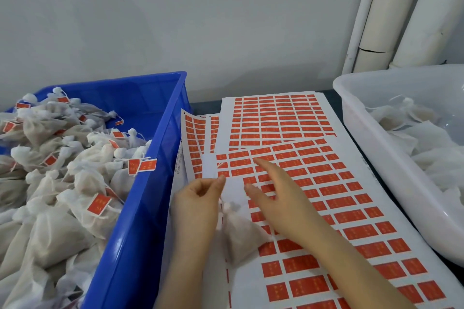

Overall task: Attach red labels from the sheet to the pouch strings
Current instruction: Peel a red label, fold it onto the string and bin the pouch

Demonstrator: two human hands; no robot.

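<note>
The left hand (200,198) is hovering at the near left edge of the top sheet (247,283) with its fingers curled and its thumb and forefinger pressing together. The pouch string is too thin to make out, so I cannot tell whether this hand is gripping it or simply clenching on nothing.

The pouch (241,236) is lying on that sheet between the two forearms. Its gathered neck is sitting just beside the heel of the left hand, and the right forearm is covering its right side.

The right hand (278,195) is reaching over the sheet with loose, straight fingers, grasping nothing. Its forefinger (261,164) is stretching toward the far left rows of red labels (324,179), though whether the tip is touching one is unclear. The print on the labels is too blurred to read.

More label sheets (276,118) are lying farther away, partly under the top one.

On the left, a blue crate (140,208) is holding a heap of tagged pouches (75,158) and is running out of view at the left and near edges. On the right, a white tub (376,148) is holding plain pouches (431,143), cut off by the right edge.
</note>
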